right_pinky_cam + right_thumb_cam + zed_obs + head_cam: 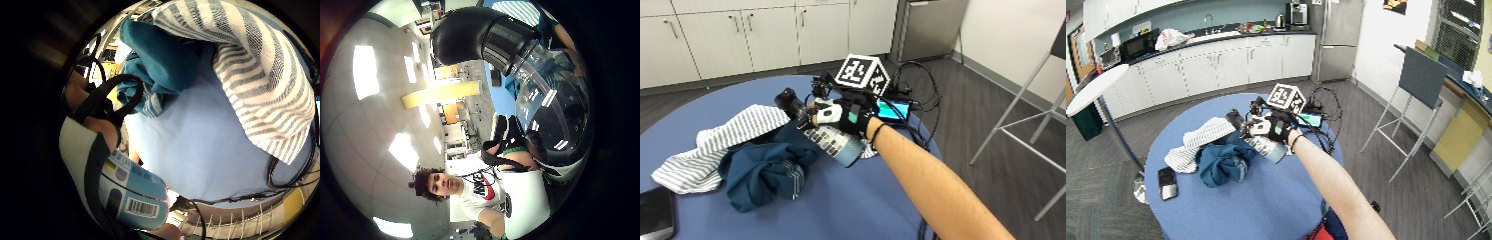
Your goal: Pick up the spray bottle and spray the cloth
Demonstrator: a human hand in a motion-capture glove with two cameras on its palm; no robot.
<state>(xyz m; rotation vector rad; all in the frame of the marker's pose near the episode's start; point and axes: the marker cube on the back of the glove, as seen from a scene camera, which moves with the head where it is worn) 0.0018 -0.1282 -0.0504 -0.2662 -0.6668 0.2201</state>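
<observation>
Outside view: right hand (852, 117) fingers grasp the spray bottle (833, 141), tilted above the blue surface (859, 200). Bottle: clear body, printed label, black nozzle pointing at the striped cloth (720, 145), just beside the teal cloth (766, 175).

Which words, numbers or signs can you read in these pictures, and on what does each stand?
"NIKE", with a red swoosh: on the person's white T-shirt, thumb side palm view.
Barcode and small print: on the label of the clear plastic spray bottle with a black nozzle, held in the black-gloved right hand; too small to read.
</observation>
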